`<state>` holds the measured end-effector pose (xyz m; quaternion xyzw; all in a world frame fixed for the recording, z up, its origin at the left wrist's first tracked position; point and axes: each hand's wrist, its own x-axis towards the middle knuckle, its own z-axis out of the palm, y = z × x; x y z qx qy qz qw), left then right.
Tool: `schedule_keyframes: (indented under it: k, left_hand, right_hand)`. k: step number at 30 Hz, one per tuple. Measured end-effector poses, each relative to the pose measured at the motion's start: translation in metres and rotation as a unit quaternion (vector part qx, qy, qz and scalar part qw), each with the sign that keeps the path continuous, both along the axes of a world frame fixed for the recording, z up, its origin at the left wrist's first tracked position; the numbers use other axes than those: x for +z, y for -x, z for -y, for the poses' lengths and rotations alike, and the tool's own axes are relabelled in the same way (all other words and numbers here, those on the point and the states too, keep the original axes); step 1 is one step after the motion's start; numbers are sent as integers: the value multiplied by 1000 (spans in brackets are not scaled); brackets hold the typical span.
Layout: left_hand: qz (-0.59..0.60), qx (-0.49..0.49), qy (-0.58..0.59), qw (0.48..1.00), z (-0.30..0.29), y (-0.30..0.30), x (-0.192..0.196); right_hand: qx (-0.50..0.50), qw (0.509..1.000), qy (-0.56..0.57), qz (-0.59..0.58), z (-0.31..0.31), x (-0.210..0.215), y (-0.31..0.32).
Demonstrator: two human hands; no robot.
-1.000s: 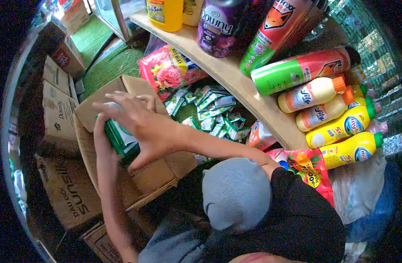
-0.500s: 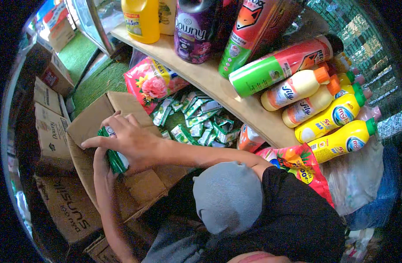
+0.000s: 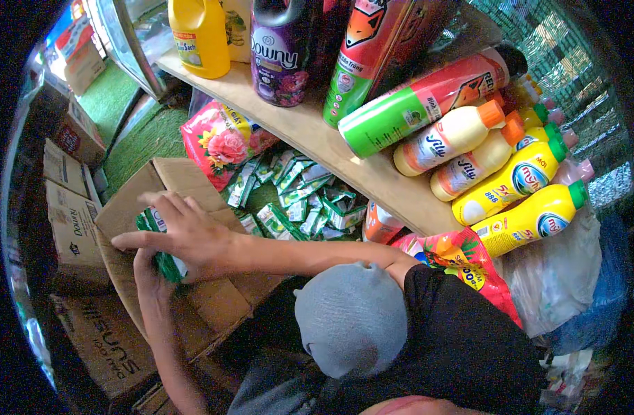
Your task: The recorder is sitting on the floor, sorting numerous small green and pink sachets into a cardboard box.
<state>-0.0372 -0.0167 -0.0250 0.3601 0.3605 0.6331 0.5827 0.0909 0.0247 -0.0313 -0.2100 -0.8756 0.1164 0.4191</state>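
Note:
Over the open cardboard box (image 3: pixel 223 297), both my hands are close together around a bundle of green-and-white sachets (image 3: pixel 170 268). My left hand (image 3: pixel 145 261) comes up from below and grips the bundle; its fingers are mostly hidden behind the sachets and the other hand. My right hand (image 3: pixel 192 238) reaches across from the right and lies over the bundle with thumb and fingers spread, slightly blurred. Just beyond the box, many loose green-and-white sachets (image 3: pixel 300 190) lie in a heap on the green mat.
A wooden shelf (image 3: pixel 310 135) holds a yellow bottle (image 3: pixel 206 48), a purple bottle (image 3: pixel 282 72), spray cans (image 3: pixel 400 114) and yellow bottles (image 3: pixel 528 228). A pink flowered bag (image 3: pixel 223 142) lies beneath it. Closed cartons (image 3: pixel 75 228) stand left; a red bag (image 3: pixel 462 266) lies right.
The whole view has shifted slightly, so the shelf and box sit further left. My right fingers have moved a little over the sachets; my left hand keeps its hold.

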Motion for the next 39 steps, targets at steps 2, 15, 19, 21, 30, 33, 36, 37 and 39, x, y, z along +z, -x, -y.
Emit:
schedule_keyframes:
  k: [2,15,19,21,30,33,36,37,39]
  left_hand:
    - [-6,-2,-3,1000,-1,6,-2]
    - [-36,96,159,982,-15,50,-35]
    - [-122,80,201,969,-15,37,-48]
    - [-95,6,234,967,-15,42,-52]
    - [75,21,188,979,-25,38,-75]
    - [69,9,162,984,-24,47,-79]
    - [44,-34,145,988,-24,37,-80]
    - [6,-74,128,989,-25,31,-77]
    - [-43,-86,110,989,-15,22,-53]
  right_hand:
    - [29,995,34,-94,-2,-1,0]
    - [95,972,184,-113,7,-27,12]
    - [20,978,165,-125,5,-40,22]
    - [-17,977,195,-88,10,-36,23]
    - [-17,971,205,-122,-8,-43,11]
    - [10,955,261,-140,7,-35,16]
    - [13,947,279,-157,8,-35,17]
    - [13,947,280,-156,4,-32,14]
    - [7,994,89,-70,-2,-26,12]
